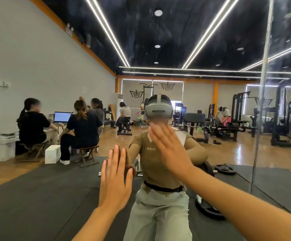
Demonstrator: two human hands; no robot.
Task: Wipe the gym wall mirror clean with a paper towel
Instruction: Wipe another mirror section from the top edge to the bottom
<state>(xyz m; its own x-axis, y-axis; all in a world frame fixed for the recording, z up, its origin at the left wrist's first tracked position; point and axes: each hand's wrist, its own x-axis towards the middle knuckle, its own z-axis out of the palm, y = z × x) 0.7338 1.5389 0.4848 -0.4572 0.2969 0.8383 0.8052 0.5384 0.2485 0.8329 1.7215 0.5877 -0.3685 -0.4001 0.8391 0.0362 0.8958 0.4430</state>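
Note:
The gym wall mirror (158,49) fills nearly the whole view and reflects me standing right in front of it. My right hand (170,150) lies flat on the glass at chest height with straight, spread fingers, pressing a white paper towel (182,137) against it. Only the towel's edges show around the fingers. My left hand (115,180) rests flat on the glass lower and to the left, fingers straight and together, holding nothing.
A vertical mirror seam (261,119) runs down the right side. The reflection shows the room behind me: seated people with a laptop at left, weight machines at right, black floor mats and weight plates (225,169).

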